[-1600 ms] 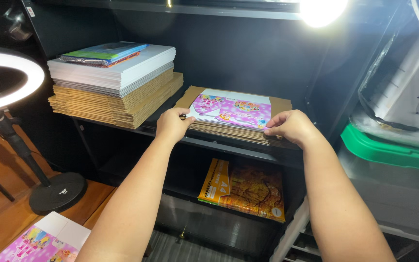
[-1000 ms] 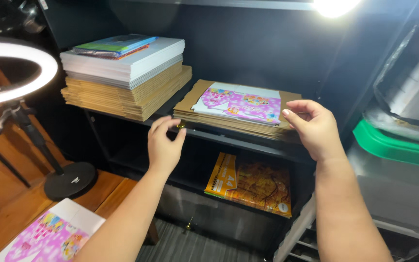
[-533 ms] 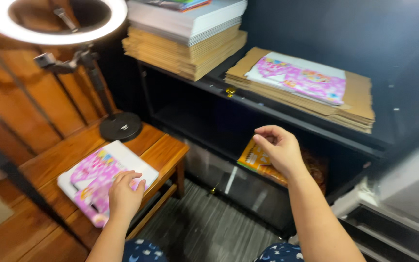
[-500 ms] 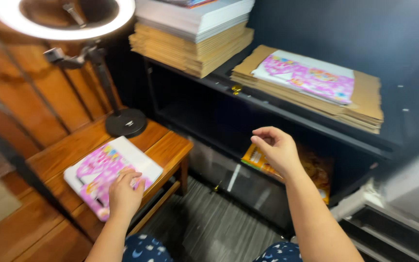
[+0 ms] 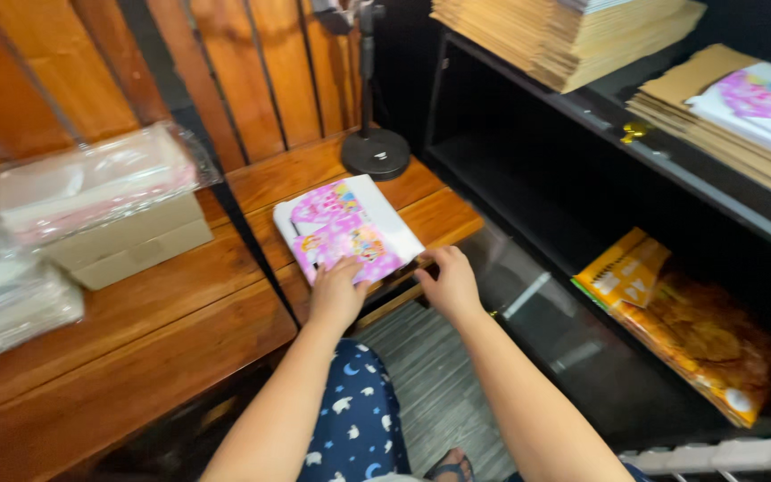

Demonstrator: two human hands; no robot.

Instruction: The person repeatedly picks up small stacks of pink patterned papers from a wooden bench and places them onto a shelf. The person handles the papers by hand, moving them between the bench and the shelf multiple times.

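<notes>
Head view, looking down; both hands at the near edge of a low wooden counter [image 5: 180, 312], centre of the frame.

Left hand [image 5: 336, 293]: fingers laid flat on the lower edge of a pink illustrated booklet [image 5: 347, 235]; palm down, fingers close together; pressing or gripping the edge, cannot tell which. Right hand [image 5: 451, 284]: just right of the booklet's lower right corner, fingers curled at the counter edge; touching the corner or only the wood, cannot tell; nothing seen enclosed in it.

Booklet: lies flat on the counter, centre of frame, turned at a slant; white margin showing along its upper and right sides; appears to be the top of a thin stack.

Above it, upper centre: round black stand base [image 5: 375, 153] with its pole rising out of frame; near the booklet, not touching.

Left of frame: clear-wrapped packets [image 5: 82, 183] resting on a flat cardboard box [image 5: 127, 243]; further wrapped bundles at far left.

Right of frame: black shelf unit [image 5: 671, 170]; upper shelf carries a pile of brown cardboard mailers [image 5: 564, 36] and a second pile topped by another pink booklet [image 5: 760, 98]; lower shelf holds an orange-yellow illustrated packet [image 5: 680, 321], lying tilted.

Bottom centre: blue trousers with moon and cloud print [image 5: 359, 419].
</notes>
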